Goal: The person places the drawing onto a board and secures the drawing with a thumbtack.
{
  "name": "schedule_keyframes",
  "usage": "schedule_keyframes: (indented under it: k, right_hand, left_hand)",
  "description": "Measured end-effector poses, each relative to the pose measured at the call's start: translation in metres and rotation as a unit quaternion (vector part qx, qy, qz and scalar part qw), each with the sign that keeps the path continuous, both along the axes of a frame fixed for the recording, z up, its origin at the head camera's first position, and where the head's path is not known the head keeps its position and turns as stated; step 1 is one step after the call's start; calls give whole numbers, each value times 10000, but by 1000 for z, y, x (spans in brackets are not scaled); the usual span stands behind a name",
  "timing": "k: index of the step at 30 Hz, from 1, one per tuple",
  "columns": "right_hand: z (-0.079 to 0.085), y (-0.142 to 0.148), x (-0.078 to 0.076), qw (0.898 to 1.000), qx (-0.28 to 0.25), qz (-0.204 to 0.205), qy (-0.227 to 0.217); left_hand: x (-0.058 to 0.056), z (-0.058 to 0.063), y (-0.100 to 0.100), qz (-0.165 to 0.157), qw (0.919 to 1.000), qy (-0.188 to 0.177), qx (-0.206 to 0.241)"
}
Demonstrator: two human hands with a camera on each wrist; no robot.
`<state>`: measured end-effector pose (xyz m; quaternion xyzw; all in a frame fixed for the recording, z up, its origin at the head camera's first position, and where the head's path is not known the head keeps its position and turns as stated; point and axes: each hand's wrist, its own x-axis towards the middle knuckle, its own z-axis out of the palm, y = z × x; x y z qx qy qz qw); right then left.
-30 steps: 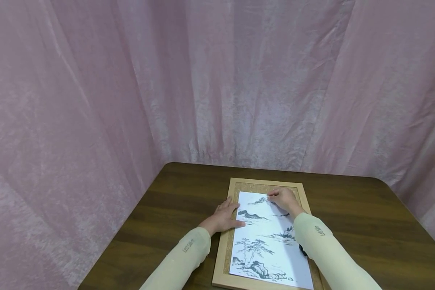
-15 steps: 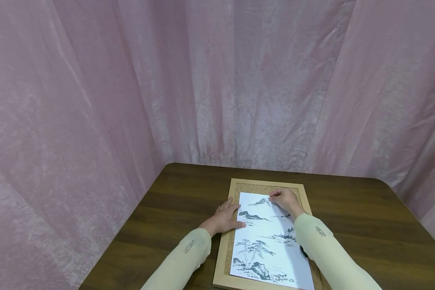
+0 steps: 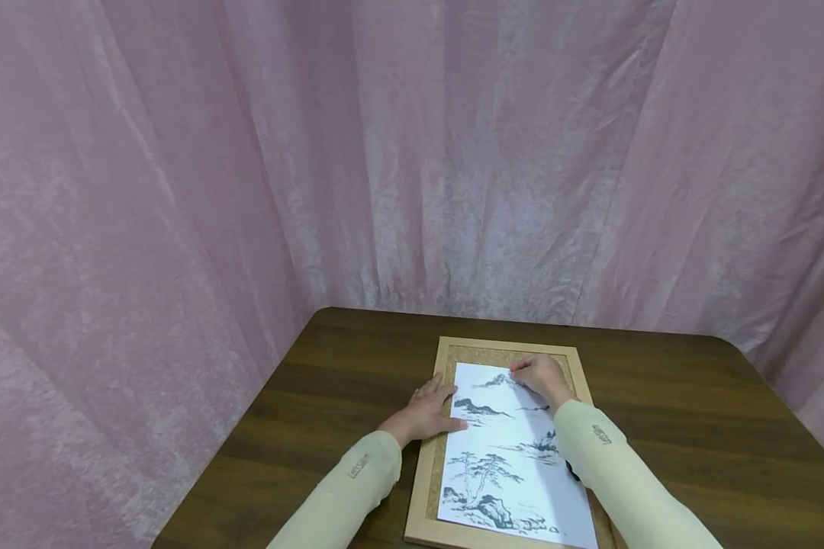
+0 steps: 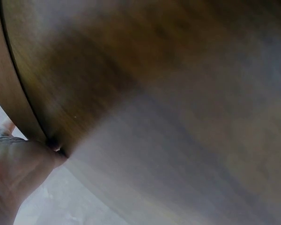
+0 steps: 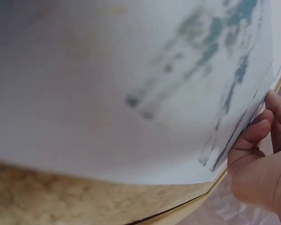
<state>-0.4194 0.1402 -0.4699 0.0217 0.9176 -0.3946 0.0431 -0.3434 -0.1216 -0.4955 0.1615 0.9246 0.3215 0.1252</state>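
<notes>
A white sheet of paper (image 3: 515,488) printed with an ink landscape of trees, rocks and hills lies on a wood-framed cork board (image 3: 422,488). The left hand (image 3: 422,412) rests spread over the board's left side, its thumb and a fingertip on the paper's left edge. In the left wrist view, part of that hand (image 4: 23,168) shows beside the frame. The right hand (image 3: 541,377) pinches with thumb and forefinger at the paper's top edge, near its middle; I cannot tell what is between the tips. In the right wrist view, the right hand's fingers (image 5: 253,136) curl close to the paper.
The board lies on a dark brown wooden table (image 3: 687,412). Pink velvet curtains (image 3: 412,168) hang behind it and to the left. A small dark thing (image 3: 572,473) shows beside the right sleeve (image 3: 625,465), over the paper's right edge.
The paper and board sit slightly farther right in the head view. Both hands keep nearly the same places on them, the right fingertips still at the paper's top edge.
</notes>
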Motion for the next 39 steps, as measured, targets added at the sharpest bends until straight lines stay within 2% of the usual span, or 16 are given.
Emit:
schedule_keyframes:
  k: [6, 11, 15, 29, 39]
  right_hand:
    - [-2, 3, 2, 9997, -199, 115, 113]
    - [-5, 7, 0, 9980, -628, 10, 40]
    - [-7, 8, -1, 9977, -679, -79, 14]
    - [-5, 2, 1, 9994, 236, 32, 251]
    - [-1, -2, 3, 9976, 483, 107, 487]
  left_hand:
    - [0, -2, 1, 15, 10000, 4, -28]
    - [0, -2, 1, 18, 10000, 8, -42]
    - [0, -4, 1, 1, 10000, 11, -54]
    - [0, -2, 2, -32, 10000, -12, -3]
    - [-1, -1, 0, -21, 10000, 37, -28]
